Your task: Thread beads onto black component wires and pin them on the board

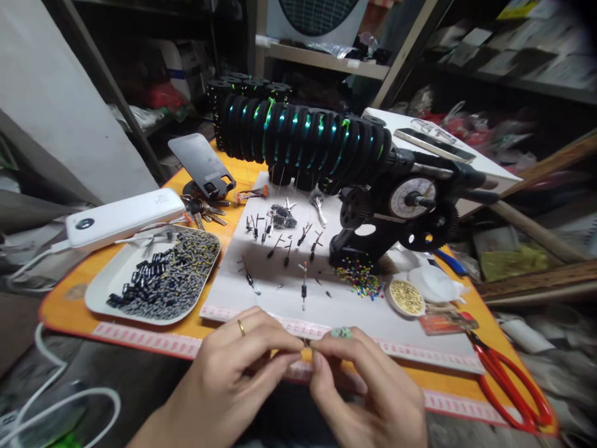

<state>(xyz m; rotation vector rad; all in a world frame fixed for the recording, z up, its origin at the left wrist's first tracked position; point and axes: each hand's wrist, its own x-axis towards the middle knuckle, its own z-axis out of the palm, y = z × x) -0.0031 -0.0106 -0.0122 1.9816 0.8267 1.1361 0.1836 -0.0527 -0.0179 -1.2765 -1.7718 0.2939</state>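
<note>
My left hand [242,367], with a ring on one finger, and my right hand [364,379] meet at the near edge of a white sheet [354,311]. Both are pinched together, fingertips almost touching, over something tiny that I cannot make out. On the sheet lie several small black pieces with thin wires [280,239]. A heap of coloured beads [359,277] sits to the right of them. Behind stands a black hand-cranked winding machine [396,211] carrying a long row of black spools with green thread [303,140].
A white tray of small dark tubes [163,274] lies left, with a white power bank [124,218] behind it. Keys [205,211] and a phone stand [203,165] sit farther back. Red-handled scissors [508,386], a lid of gold beads [405,297] and a phone [433,144] are right.
</note>
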